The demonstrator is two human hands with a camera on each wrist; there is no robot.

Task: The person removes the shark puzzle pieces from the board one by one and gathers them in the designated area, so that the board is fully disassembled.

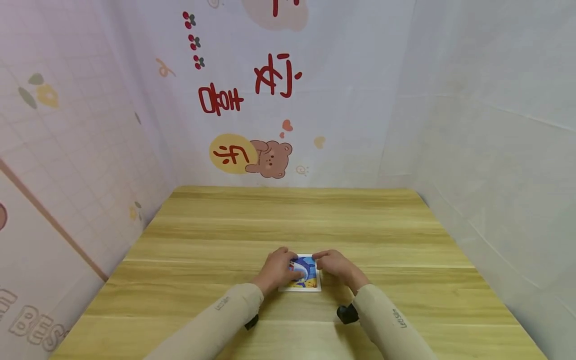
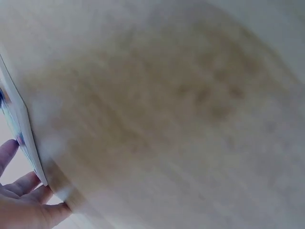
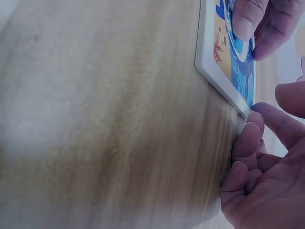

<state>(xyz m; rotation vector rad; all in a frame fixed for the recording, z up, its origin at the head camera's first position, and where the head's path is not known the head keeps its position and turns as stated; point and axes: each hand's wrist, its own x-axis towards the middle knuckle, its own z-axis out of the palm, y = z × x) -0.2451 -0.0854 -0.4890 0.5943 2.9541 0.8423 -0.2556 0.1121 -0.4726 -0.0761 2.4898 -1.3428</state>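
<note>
A small square picture board (image 1: pixel 310 272) with a thick white frame lies flat on the table; its picture shows a blue whale-like sea animal. My left hand (image 1: pixel 280 270) holds it from the left side, thumb over the picture and fingers along the left and far edges. In the right wrist view the left thumb (image 3: pixel 244 24) rests on the picture. My right hand (image 1: pixel 336 265) is at the board's far right corner. Its index fingertip touches that corner, while the other fingers (image 3: pixel 245 140) are bent in beside the edge. The left hand covers part of the picture.
The board lies on a wood-grain table (image 1: pixel 288 215) near its front. A printed white cloth (image 1: pixel 346 125) hangs behind the table, with more cloth at both sides. Black wrist straps (image 1: pixel 347 314) show below the sleeves.
</note>
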